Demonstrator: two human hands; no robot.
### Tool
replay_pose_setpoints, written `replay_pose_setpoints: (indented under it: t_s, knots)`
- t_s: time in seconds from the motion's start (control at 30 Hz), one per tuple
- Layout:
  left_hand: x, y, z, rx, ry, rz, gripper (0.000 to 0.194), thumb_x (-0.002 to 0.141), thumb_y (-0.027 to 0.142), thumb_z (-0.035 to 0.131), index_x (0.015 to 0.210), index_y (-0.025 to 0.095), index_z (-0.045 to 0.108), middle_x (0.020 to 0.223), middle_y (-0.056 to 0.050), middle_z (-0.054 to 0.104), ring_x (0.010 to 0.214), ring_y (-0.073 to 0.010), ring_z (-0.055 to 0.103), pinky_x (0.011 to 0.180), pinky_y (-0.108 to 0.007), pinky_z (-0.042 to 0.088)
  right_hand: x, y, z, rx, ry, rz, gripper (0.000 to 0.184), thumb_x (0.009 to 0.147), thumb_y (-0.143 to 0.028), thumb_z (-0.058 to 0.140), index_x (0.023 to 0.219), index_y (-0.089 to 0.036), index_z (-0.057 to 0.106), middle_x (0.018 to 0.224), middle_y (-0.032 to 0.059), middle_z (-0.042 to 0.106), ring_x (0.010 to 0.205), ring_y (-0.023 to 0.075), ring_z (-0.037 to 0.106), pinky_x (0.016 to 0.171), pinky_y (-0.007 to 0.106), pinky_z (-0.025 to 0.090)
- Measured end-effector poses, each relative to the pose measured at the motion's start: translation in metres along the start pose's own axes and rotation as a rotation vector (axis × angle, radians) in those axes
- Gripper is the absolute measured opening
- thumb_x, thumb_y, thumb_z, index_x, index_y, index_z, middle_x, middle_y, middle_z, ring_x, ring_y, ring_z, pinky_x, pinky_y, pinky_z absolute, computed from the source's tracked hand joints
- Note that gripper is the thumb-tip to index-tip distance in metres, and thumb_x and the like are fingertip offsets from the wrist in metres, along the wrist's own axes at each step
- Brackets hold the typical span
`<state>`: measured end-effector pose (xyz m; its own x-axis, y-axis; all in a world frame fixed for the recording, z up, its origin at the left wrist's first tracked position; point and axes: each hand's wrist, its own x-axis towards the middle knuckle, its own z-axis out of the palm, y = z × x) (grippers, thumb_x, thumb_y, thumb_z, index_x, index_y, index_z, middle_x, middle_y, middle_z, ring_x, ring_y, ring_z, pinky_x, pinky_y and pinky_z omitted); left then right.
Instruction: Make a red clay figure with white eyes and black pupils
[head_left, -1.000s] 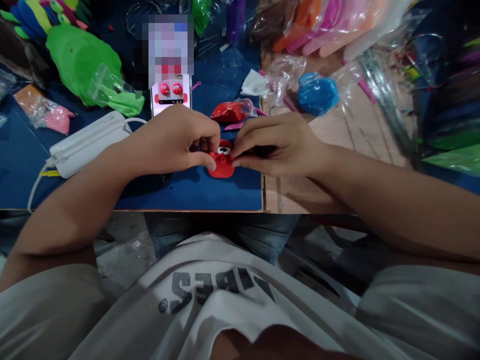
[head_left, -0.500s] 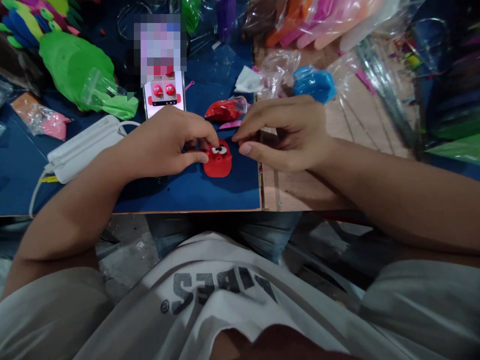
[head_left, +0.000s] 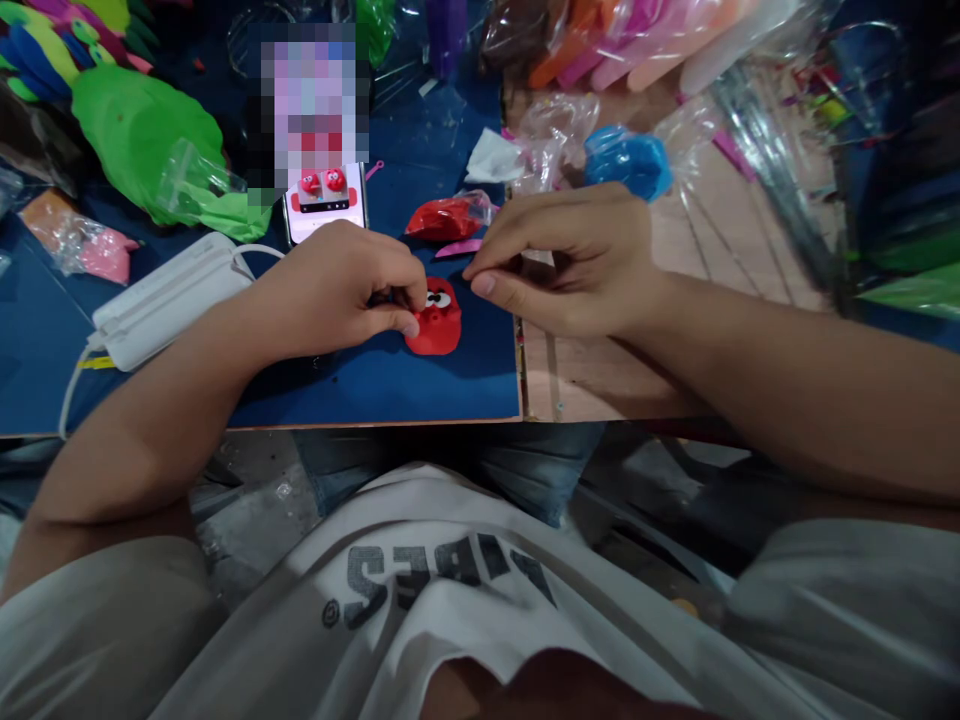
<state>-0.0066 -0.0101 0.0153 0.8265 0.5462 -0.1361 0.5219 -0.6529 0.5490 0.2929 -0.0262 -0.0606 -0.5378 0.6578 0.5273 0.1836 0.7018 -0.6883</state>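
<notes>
A small red clay face [head_left: 437, 335] with white and black eyes and a little round mouth lies on the blue part of the table. My left hand [head_left: 349, 285] pinches its left edge between thumb and index finger. To the right of the face, apart from it, my right hand [head_left: 574, 260] hovers with thumb and fingertips pressed together. Whatever lies between those fingertips is too small to name. Behind the face are a plastic-wrapped lump of red clay [head_left: 442, 217] and a flat pink tool [head_left: 459, 248].
A phone [head_left: 326, 215] showing red faces lies beyond my left hand, beside a white power bank [head_left: 165, 300] with a cable. Green clay [head_left: 146, 140] is at the left. Bagged blue clay [head_left: 626, 163] and thin metal rods [head_left: 772, 165] lie on the wooden part.
My left thumb and index finger have come closer together on the face's left edge. My right thumb has drawn in toward its fingertips. The view has shifted slightly.
</notes>
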Motion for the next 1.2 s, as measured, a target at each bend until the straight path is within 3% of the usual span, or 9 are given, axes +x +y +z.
replay_pose_setpoints:
  t_s: [0.23, 0.43, 0.6, 0.8, 1.2]
  knots:
    - [-0.001, 0.001, -0.002, -0.037, 0.036, 0.036, 0.017, 0.105, 0.038, 0.078, 0.111, 0.026, 0.088, 0.107, -0.006, 0.089, 0.095, -0.0222, 0.081, 0.089, -0.037, 0.058, 0.004, -0.009, -0.003, -0.015, -0.071, -0.049, 0.012, 0.114, -0.04, 0.08, 0.115, -0.031, 0.089, 0.104, 0.0046, 0.089, 0.091, 0.0222, 0.085, 0.087, 0.039, 0.076]
    - [-0.001, -0.002, -0.002, -0.04, 0.02, 0.074, 0.025, 0.11, 0.035, 0.066, 0.112, 0.028, 0.09, 0.115, -0.01, 0.09, 0.105, -0.026, 0.083, 0.097, -0.041, 0.06, 0.005, -0.01, -0.005, -0.055, -0.172, -0.158, 0.008, 0.113, -0.03, 0.081, 0.113, -0.029, 0.089, 0.104, 0.0033, 0.088, 0.081, 0.015, 0.081, 0.071, 0.027, 0.066]
    - [0.0, -0.003, -0.001, -0.023, 0.023, 0.069, 0.027, 0.11, 0.036, 0.065, 0.111, 0.029, 0.091, 0.115, -0.01, 0.09, 0.106, -0.0277, 0.084, 0.098, -0.044, 0.061, 0.003, -0.003, -0.005, -0.042, -0.218, -0.128, 0.014, 0.116, -0.036, 0.078, 0.12, -0.032, 0.091, 0.108, 0.0029, 0.088, 0.083, 0.0147, 0.082, 0.083, 0.028, 0.067]
    - [-0.003, -0.003, -0.001, -0.006, 0.004, 0.045, 0.023, 0.11, 0.032, 0.07, 0.12, 0.029, 0.091, 0.119, -0.01, 0.09, 0.11, -0.0264, 0.084, 0.102, -0.039, 0.061, 0.005, -0.004, -0.004, -0.023, -0.196, -0.153, 0.014, 0.117, -0.033, 0.078, 0.118, -0.029, 0.091, 0.108, 0.0048, 0.089, 0.086, 0.0151, 0.084, 0.079, 0.027, 0.066]
    - [-0.002, -0.002, -0.001, 0.002, 0.006, 0.066, 0.023, 0.111, 0.033, 0.067, 0.115, 0.026, 0.089, 0.117, -0.009, 0.09, 0.104, -0.0232, 0.084, 0.095, -0.034, 0.06, 0.006, -0.002, -0.001, 0.011, -0.194, -0.23, 0.015, 0.117, -0.029, 0.078, 0.124, -0.026, 0.091, 0.111, 0.0062, 0.09, 0.094, 0.0155, 0.087, 0.083, 0.025, 0.068]
